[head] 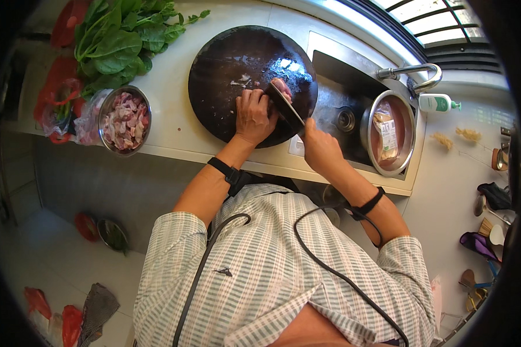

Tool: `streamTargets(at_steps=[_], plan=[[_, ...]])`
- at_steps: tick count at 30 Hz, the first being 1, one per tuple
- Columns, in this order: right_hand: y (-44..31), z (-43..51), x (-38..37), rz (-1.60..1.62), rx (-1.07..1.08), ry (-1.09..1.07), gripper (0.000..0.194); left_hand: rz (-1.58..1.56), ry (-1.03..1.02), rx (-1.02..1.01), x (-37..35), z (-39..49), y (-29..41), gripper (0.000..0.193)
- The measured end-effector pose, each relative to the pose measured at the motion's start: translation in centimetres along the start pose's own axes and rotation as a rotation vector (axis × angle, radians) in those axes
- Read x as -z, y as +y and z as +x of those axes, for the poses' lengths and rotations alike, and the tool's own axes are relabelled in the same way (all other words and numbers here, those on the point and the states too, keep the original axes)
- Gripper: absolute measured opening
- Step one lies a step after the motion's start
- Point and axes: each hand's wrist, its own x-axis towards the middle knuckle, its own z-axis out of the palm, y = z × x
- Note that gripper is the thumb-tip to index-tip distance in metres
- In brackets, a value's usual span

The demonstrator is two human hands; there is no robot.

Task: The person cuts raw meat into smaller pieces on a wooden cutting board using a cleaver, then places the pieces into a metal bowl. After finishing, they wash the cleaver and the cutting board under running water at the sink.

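Note:
A round dark chopping board (pixel 219 56) lies on the counter in front of me. My right hand (pixel 323 147) grips the handle of a cleaver (pixel 291 113), its blade slanting across the right part of the board. Against the far side of the blade rests a piece of raw pink meat (pixel 282 88). My left hand (pixel 255 115) is on the board just left of the blade, fingers curled down. Whatever is under those fingers is hidden. Small meat scraps (pixel 242 80) are scattered beyond it. A steel bowl of cut raw meat (pixel 126 121) stands at the counter's front edge, left.
Right of the board is a sink (pixel 330 86) with a curved faucet (pixel 417 71). A steel bowl (pixel 410 147) in it holds a packaged item (pixel 386 134) in reddish liquid. Leafy greens (pixel 117 47) and plastic bags (pixel 61 104) lie left. A pump bottle (pixel 436 103) stands beyond the sink.

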Motion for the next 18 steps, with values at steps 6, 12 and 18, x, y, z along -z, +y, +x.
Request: streamTargets(at_steps=[6, 12, 18], plan=[[-2.0, 4.8, 1.0, 0.114, 0.034, 0.102, 0.032, -0.134, 0.000, -0.116, -1.5, -1.3, 0.8, 0.014], [-2.2, 5.9, 0.3, 0.131, 0.074, 0.234, 0.034, -0.034, -0.153, -0.199, 0.3, -1.9, 0.8, 0.013], [1.1, -1.7, -0.3, 0.042, 0.009, 0.010, 0.020, 0.013, 0.081, 0.092, 1.9, -1.5, -2.3, 0.014]])
